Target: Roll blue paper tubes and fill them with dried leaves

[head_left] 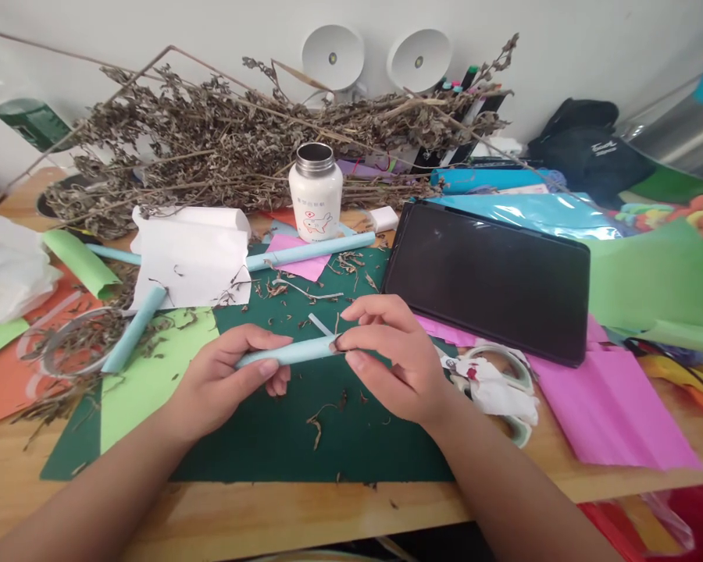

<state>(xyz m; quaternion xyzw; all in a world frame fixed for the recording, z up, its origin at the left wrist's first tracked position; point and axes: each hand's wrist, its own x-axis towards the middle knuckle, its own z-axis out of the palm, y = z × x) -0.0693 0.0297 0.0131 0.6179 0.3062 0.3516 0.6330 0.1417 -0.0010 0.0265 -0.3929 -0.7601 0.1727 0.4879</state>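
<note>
Above the green cutting mat (351, 437), my left hand (228, 375) is closed around a light-blue rolled paper tube (305, 351). My right hand (392, 359) pinches a bit of dried plant (338, 340) at the tube's right end; whether the fingers also press on the paper is hard to see. Two more blue paper tubes lie beyond: one (134, 329) to the left, partly over a light-green sheet (152, 390), and a longer one (322, 248) by the pink paper piece (301, 261). Crumbs of dried leaf are scattered on the mat.
Behind the mat stands an open white bottle (316, 195) in front of a large heap of dried stalks (211, 133). A black tablet (492, 273) and scissors (497, 382) lie to the right, near pink paper (615, 406). A tape roll (50, 351) sits at left.
</note>
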